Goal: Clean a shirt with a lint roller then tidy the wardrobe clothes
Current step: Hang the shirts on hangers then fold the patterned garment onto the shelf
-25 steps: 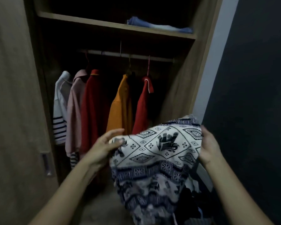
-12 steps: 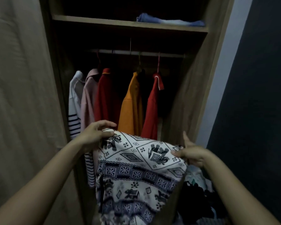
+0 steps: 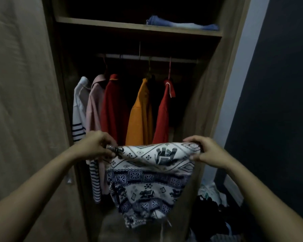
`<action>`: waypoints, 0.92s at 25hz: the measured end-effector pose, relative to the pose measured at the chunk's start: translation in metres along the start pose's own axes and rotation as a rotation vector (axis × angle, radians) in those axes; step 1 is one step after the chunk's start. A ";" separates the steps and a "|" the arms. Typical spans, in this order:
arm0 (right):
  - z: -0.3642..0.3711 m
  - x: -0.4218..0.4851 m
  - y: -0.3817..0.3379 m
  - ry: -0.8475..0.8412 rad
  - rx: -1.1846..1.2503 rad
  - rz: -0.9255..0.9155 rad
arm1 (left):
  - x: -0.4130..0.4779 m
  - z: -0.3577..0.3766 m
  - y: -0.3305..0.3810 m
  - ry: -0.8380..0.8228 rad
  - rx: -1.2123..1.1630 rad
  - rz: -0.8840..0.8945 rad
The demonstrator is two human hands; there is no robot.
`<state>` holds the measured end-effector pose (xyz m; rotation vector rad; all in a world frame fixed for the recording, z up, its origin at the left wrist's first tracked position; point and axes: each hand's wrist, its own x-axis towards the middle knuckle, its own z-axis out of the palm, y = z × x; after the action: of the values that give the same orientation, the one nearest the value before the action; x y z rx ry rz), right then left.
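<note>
Since a moment ago, our hands have spread apart, and the patterned cloth (image 3: 147, 173) is now pulled wide between them instead of bunched up.

We have just the one view, from the head, looking at the open wardrobe (image 3: 208, 102). Our left hand (image 3: 93, 147) is closed on the left top corner of the patterned cloth. Our right hand (image 3: 203, 151) is closed on the right top corner. The cloth hangs down in front of us, and its top edge sags a little in the middle. It is held just in front of the hanging clothes, low down.

Behind it, five tops hang on the rail (image 3: 147, 57): a striped shirt (image 3: 80, 119), a pink shirt (image 3: 94, 109), a dark red top (image 3: 112, 105), an orange top (image 3: 140, 116) and a red top (image 3: 163, 116). Folded blue cloth (image 3: 182, 25) lies on the shelf (image 3: 103, 25) above. A messy pile of clothes (image 3: 212, 206) sits on the floor to the right.

We think we are tidying now, getting ready to fold or hang this cloth. We see no lint roller.

What could go wrong? We hold only the corners, so one could slip and the cloth would fall on the floor pile. The bottom end hangs low and may drag. If we push it in too fast, it may knock the striped shirt off its hanger. It is dark, so we could fold it crooked.
</note>
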<state>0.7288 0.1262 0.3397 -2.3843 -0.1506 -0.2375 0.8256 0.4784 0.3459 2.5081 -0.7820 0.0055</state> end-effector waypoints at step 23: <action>0.091 0.000 0.022 -0.108 1.247 0.787 | 0.007 0.058 0.005 0.321 -1.036 -0.541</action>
<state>0.7448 0.1720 0.2592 -1.0717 0.4646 0.2983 0.8201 0.4440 0.2987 1.5750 0.0788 -0.1424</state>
